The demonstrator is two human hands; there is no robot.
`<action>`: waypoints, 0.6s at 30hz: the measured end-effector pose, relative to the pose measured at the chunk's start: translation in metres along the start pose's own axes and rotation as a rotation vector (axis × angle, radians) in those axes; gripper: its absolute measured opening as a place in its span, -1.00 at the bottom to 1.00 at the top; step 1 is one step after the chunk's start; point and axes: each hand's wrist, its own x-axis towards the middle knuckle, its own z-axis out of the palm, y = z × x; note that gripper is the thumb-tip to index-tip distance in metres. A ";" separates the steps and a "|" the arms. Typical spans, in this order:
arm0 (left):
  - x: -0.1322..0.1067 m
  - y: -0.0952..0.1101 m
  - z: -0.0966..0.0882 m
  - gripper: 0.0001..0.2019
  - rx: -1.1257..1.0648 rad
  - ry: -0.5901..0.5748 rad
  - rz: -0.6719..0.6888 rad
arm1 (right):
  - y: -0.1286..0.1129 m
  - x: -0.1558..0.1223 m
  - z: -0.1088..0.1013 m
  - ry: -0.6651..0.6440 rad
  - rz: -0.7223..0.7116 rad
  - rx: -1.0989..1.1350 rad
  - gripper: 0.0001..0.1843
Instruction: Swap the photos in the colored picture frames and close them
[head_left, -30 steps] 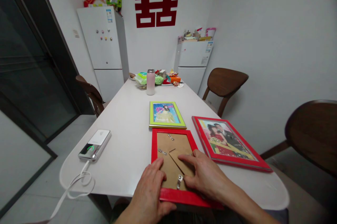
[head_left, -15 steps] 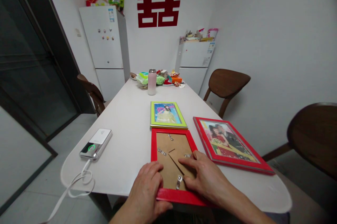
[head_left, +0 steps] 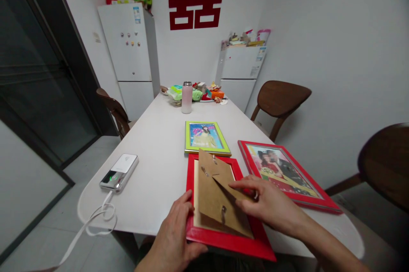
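Note:
A red picture frame [head_left: 228, 247] lies face down near the table's front edge. My left hand [head_left: 174, 234] grips its lower left corner, thumb underneath and fingers along the side. The brown backing board [head_left: 207, 197] sits tilted in the frame, its left side raised out of the opening. With thumb and fingers, my right hand [head_left: 271, 204] pinches the fold-out stand flap [head_left: 232, 192] of that board. Small metal clips [head_left: 223, 212] are fixed to the board. Beyond it lies a green picture frame [head_left: 207, 151], face up. To the right is another red-framed photo [head_left: 284, 169].
A power bank [head_left: 119, 173] with a white cable [head_left: 102, 214] lies at the left. Farther back stand a pink bottle [head_left: 187, 99] and a pile of packages [head_left: 211, 93]. Wooden chairs [head_left: 283, 95] flank the white table [head_left: 150, 182]. Two white fridges [head_left: 129, 59] stand behind.
My right hand has lifted the backing board, which lay flat in the red frame, by its stand flap. The frame has turned slightly, and the view has shifted a little.

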 end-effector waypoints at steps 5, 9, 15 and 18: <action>-0.001 -0.001 0.001 -0.45 0.072 -0.050 0.029 | 0.002 -0.008 -0.003 -0.035 -0.029 -0.003 -0.59; -0.001 0.006 -0.007 -0.67 0.205 -0.136 0.077 | 0.003 -0.013 -0.003 -0.029 -0.032 0.030 -0.58; -0.003 0.015 -0.024 -0.86 0.278 -0.132 0.243 | 0.003 -0.017 -0.012 -0.077 0.000 0.109 -0.62; -0.005 0.014 -0.026 -0.83 0.259 -0.084 0.289 | 0.006 -0.018 -0.011 -0.049 -0.007 0.091 -0.62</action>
